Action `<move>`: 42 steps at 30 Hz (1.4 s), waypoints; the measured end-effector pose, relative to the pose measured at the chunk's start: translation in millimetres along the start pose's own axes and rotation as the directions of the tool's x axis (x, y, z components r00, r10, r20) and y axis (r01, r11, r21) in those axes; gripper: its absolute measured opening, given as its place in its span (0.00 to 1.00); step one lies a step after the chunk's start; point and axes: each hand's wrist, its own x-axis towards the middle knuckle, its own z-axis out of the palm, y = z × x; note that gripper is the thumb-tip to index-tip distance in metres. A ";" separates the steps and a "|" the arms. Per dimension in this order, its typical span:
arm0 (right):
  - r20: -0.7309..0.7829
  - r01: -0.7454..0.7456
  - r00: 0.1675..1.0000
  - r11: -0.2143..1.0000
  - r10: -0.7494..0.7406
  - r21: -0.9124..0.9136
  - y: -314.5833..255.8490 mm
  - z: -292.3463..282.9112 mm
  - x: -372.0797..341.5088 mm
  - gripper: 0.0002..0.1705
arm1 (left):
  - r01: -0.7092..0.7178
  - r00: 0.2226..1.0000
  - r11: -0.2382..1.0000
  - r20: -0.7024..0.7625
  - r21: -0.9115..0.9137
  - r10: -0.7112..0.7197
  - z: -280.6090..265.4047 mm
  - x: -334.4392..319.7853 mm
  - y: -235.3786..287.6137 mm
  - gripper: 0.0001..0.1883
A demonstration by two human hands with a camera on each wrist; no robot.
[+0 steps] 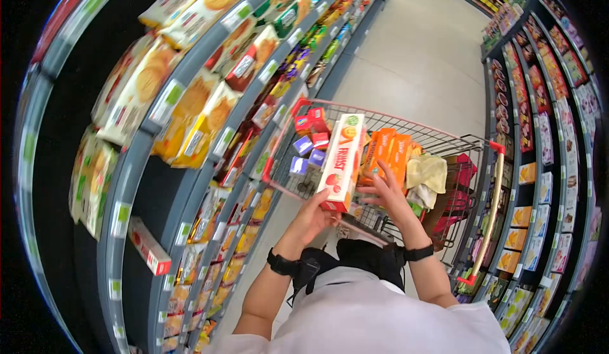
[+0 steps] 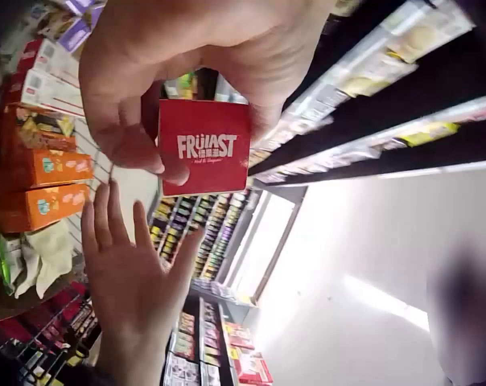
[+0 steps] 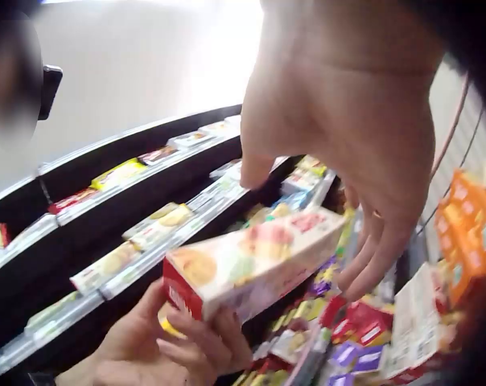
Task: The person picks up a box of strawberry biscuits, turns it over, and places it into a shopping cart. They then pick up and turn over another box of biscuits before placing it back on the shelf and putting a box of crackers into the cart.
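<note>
A long white box with a red end and fruit pictures (image 1: pixel 342 160), lettered FRUJAST, is held above the shopping cart (image 1: pixel 438 132). My left hand (image 1: pixel 309 217) grips it at its near end. The left wrist view has the red end face (image 2: pixel 203 148) between that hand's thumb and fingers. To the right of the box, my right hand (image 1: pixel 388 192) has its fingers spread and holds nothing. From the right wrist, the box (image 3: pixel 255 257) appears tilted below the right hand (image 3: pixel 339 121), its near end in the left hand (image 3: pixel 183 342).
In the cart lie orange packs (image 1: pixel 387 151), small purple boxes (image 1: pixel 303 144), red packs (image 1: pixel 311 120) and a pale cloth-like item (image 1: pixel 426 173). Snack shelves (image 1: pixel 235 100) line the left, with a lone red-and-white box (image 1: pixel 149 246). More shelves (image 1: pixel 539 132) stand on the right.
</note>
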 end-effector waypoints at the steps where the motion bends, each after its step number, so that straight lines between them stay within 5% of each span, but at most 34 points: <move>1: 0.100 -0.017 0.995 0.995 0.007 0.098 1.3 20.7 1.2 0.47 | -0.028 0.998 0.997 0.052 0.065 0.024 3.3 -22.4 4.1 0.20; 2: 0.102 0.012 0.995 0.998 -0.019 0.067 2.8 43.2 2.5 0.49 | -0.045 0.998 0.998 0.035 0.055 0.043 5.9 -41.9 8.8 0.20; 4: 0.134 0.024 0.991 1.000 -0.023 -0.002 -7.7 93.9 -12.2 0.48 | -0.120 0.980 0.824 -0.066 0.554 0.187 7.2 -80.7 15.6 0.20; 7: 0.272 -0.099 0.961 0.980 0.050 0.170 3.7 142.3 -20.9 0.41 | -0.300 0.882 0.721 -0.105 0.625 0.459 -4.0 -134.4 27.0 0.20; 8: 0.327 -0.171 0.940 0.964 0.097 0.203 3.2 159.1 -27.4 0.27 | -0.382 0.865 0.758 -0.083 0.529 0.494 -10.6 -152.2 31.3 0.20; 11: 0.533 -0.379 0.826 0.881 0.184 0.282 6.9 202.6 -42.3 0.27 | -0.483 0.761 0.627 -0.062 0.610 0.646 -18.8 -192.0 39.1 0.19; 15: 0.642 -0.520 0.724 0.812 0.254 0.265 21.5 239.3 -57.6 0.28 | -0.576 0.662 0.611 -0.129 0.543 0.739 -20.5 -226.0 41.8 0.17; 19: 0.739 -0.616 0.622 0.744 0.258 0.259 30.0 255.6 -66.8 0.30 | -0.607 0.642 0.592 -0.112 0.530 0.759 -36.2 -246.9 38.8 0.18; 22: 0.693 -0.406 0.689 0.905 0.213 0.126 21.3 258.3 -74.6 0.31 | -0.506 0.644 0.581 -0.170 0.638 0.746 -46.8 -261.7 35.8 0.17; 24: 0.691 -0.052 0.723 0.998 0.022 0.022 20.5 252.8 -73.9 0.43 | -0.356 0.454 0.200 -0.018 0.913 0.891 -49.7 -268.9 38.0 0.21; 26: 0.737 0.276 0.673 0.946 -0.062 -0.172 12.8 246.6 -72.9 0.49 | -0.404 0.367 0.187 -0.028 0.895 0.930 -46.4 -272.1 40.4 0.27; 27: 0.743 0.279 0.667 0.945 -0.061 -0.172 9.3 247.2 -75.1 0.49 | -0.450 0.293 0.178 -0.043 0.875 0.955 -43.6 -274.1 40.3 0.36; 29: 0.841 0.605 0.534 0.735 -0.089 -0.306 1.9 250.1 -81.8 0.48 | -0.428 0.255 0.093 0.021 0.899 0.967 -28.1 -283.0 55.4 0.43; 30: 0.860 0.821 0.460 0.474 -0.220 -0.318 3.1 253.2 -85.5 0.45 | -0.403 0.227 0.014 0.085 0.915 0.970 -21.1 -287.3 60.1 0.52; 33: 0.893 0.830 0.406 0.487 -0.193 -0.271 19.4 258.7 -82.9 0.41 | -0.495 0.319 0.086 0.089 0.864 0.943 -14.0 -294.4 52.2 0.55; 38: 0.926 0.867 0.289 0.476 -0.245 -0.144 14.3 283.1 -91.1 0.34 | -0.536 0.157 -0.008 0.109 0.844 0.982 -13.1 -304.9 38.8 0.39; 42: 0.947 0.891 0.217 0.444 -0.237 -0.093 11.8 291.8 -92.9 0.37 | -0.492 0.118 -0.057 0.131 0.869 0.984 -11.7 -311.1 35.3 0.39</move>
